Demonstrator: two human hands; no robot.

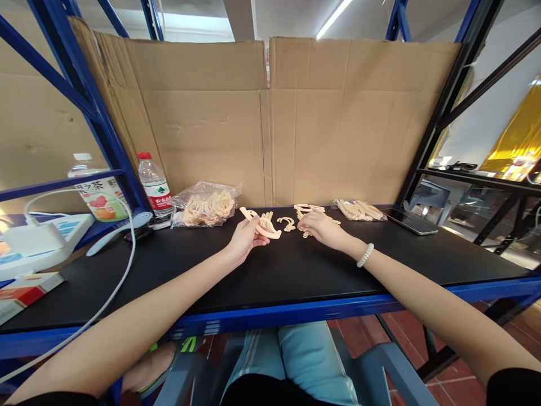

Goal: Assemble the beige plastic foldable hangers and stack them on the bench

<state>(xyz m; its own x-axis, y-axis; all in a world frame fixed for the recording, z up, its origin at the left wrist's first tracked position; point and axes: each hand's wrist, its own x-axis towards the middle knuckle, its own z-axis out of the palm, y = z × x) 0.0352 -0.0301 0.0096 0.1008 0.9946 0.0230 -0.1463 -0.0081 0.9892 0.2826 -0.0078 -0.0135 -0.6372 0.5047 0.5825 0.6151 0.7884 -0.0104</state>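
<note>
Head view: one curved cream plastic piece (261,224) is pinched in the left hand (245,239) above the black table (296,270). Right hand (318,226) rests half-curled on a loose pile of pieces (307,210); whether it grips any is unclear. Two clear bags (207,206) flank them, two bottles (154,185) stand left.

water bottle (154,186) red label: print unreadable; drink bottle (101,198) label: "茶".

Bare forearms, black sleeves, white bead bracelet (365,255), pale-blue trousers (304,355).
</note>
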